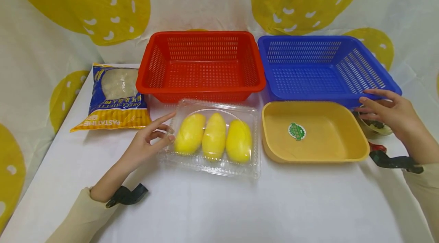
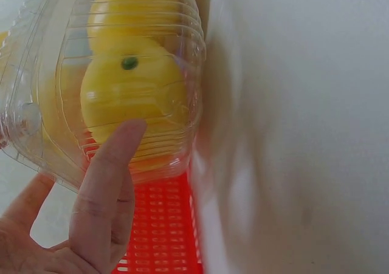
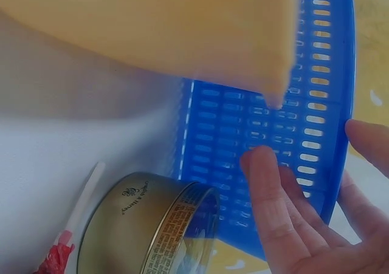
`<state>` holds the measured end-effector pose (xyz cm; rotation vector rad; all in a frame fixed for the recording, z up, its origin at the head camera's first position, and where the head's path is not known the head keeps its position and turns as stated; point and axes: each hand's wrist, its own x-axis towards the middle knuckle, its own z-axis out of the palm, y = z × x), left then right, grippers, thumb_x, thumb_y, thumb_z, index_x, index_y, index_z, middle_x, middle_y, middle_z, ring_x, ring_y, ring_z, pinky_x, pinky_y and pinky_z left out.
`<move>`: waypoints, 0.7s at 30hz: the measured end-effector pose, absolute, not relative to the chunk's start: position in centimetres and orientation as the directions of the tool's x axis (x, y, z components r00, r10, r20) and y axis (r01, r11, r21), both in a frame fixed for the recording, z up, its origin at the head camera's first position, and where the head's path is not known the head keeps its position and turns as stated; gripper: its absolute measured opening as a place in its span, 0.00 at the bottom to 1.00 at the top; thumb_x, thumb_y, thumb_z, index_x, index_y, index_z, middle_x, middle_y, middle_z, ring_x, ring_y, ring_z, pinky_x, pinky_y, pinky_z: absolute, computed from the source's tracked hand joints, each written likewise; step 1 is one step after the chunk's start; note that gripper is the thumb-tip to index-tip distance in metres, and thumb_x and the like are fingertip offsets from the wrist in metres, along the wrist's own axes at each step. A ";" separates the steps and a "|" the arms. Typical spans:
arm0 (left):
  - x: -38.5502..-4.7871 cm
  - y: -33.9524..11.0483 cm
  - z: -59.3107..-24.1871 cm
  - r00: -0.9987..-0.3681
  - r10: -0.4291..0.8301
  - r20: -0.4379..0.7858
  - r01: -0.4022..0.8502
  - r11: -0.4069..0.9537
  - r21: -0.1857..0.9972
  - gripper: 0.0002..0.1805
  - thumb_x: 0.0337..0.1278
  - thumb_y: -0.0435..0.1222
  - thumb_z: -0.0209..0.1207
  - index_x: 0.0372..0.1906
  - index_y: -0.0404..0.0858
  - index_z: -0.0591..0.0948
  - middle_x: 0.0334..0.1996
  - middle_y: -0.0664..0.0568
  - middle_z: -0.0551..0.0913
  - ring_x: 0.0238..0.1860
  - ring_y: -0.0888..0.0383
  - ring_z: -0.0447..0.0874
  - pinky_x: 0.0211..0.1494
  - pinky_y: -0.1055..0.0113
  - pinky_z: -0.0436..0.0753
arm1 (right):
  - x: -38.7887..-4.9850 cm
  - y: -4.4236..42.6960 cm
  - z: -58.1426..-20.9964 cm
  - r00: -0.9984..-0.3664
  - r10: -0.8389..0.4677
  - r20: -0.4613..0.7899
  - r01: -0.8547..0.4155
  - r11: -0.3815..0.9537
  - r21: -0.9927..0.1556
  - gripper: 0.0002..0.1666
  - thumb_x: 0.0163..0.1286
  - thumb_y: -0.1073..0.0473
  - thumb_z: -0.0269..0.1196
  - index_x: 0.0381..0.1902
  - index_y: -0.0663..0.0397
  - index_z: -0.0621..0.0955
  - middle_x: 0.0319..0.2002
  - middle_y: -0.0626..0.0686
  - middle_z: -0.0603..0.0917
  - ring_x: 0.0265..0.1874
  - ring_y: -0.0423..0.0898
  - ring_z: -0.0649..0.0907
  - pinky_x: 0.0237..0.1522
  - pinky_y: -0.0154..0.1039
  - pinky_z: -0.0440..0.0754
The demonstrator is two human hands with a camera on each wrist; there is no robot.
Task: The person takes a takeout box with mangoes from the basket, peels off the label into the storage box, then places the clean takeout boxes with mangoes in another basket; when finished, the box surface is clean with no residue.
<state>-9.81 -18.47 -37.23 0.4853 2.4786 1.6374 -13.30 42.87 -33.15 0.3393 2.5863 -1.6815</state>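
A clear lidded container [image 1: 214, 168] with three yellow mango-like fruits [image 1: 214, 136] lies in front of the red basket [image 1: 200, 89]. My left hand [image 1: 147, 140] is at its left side, fingers mostly straight; in the left wrist view, fingertips of that hand [image 2: 91, 219] meet the clear plastic [image 2: 176, 164]. At the front right corner of the blue basket [image 1: 377, 71], my right hand [image 1: 398, 115] has its fingers spread. The right wrist view shows the hand [image 3: 310, 225] with fingers on either side of the basket's rim [image 3: 345, 104], loosely bent, not clenched.
A tan tub [image 1: 315, 155] with a green sticker stands before the blue basket. Right of it are a round tin [image 3: 134, 225], partly under my right hand in the head view, and a red-wrapped item [image 3: 58, 256]. A blue and yellow pasta bag [image 1: 116, 117] lies at the left.
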 end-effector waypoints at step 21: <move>-9.1 -17.0 -34.7 -0.920 0.382 0.086 0.213 0.305 0.928 0.30 0.66 0.32 0.58 0.72 0.45 0.67 0.51 0.41 0.76 0.47 0.50 0.80 0.38 0.67 0.85 | -13.3 42.8 -33.2 -0.970 0.177 -0.169 0.231 0.433 -0.871 0.13 0.71 0.52 0.60 0.49 0.30 0.70 0.28 0.27 0.81 0.25 0.32 0.85 0.26 0.29 0.84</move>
